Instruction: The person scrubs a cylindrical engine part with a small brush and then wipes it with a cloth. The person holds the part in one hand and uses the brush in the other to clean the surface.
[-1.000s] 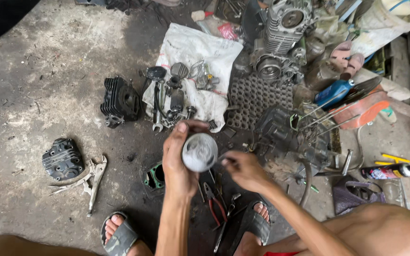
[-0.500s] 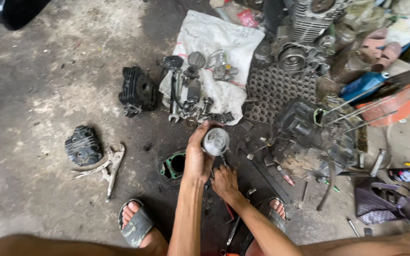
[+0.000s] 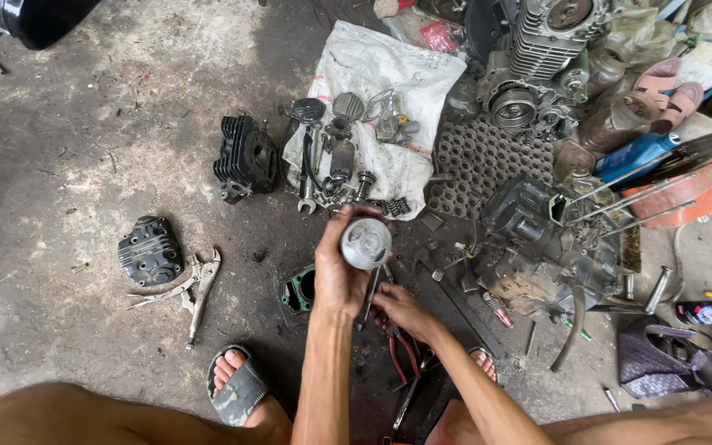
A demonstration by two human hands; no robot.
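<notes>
My left hand (image 3: 338, 268) is raised over the concrete floor and grips a round silver piston (image 3: 365, 243), its flat crown facing up. My right hand (image 3: 400, 307) is just below and to the right of it, its fingers closed on a thin dark rod-like part (image 3: 371, 290) that hangs under the piston. Red-handled pliers (image 3: 402, 354) lie on the floor beneath my right wrist. A green-edged gasket (image 3: 298, 288) lies on the floor left of my left wrist.
A white sack (image 3: 389, 91) holds several small engine parts and wrenches. A black finned cylinder (image 3: 245, 156), a cylinder head cover (image 3: 150, 250) and locking pliers (image 3: 195, 288) lie to the left. An engine crankcase (image 3: 537, 239) and a second engine (image 3: 537, 58) sit to the right. My sandalled foot (image 3: 236, 387) is below.
The view has shifted slightly. My left hand holds the piston in the same way. My right hand has stayed under it, working at the thin dark part.
</notes>
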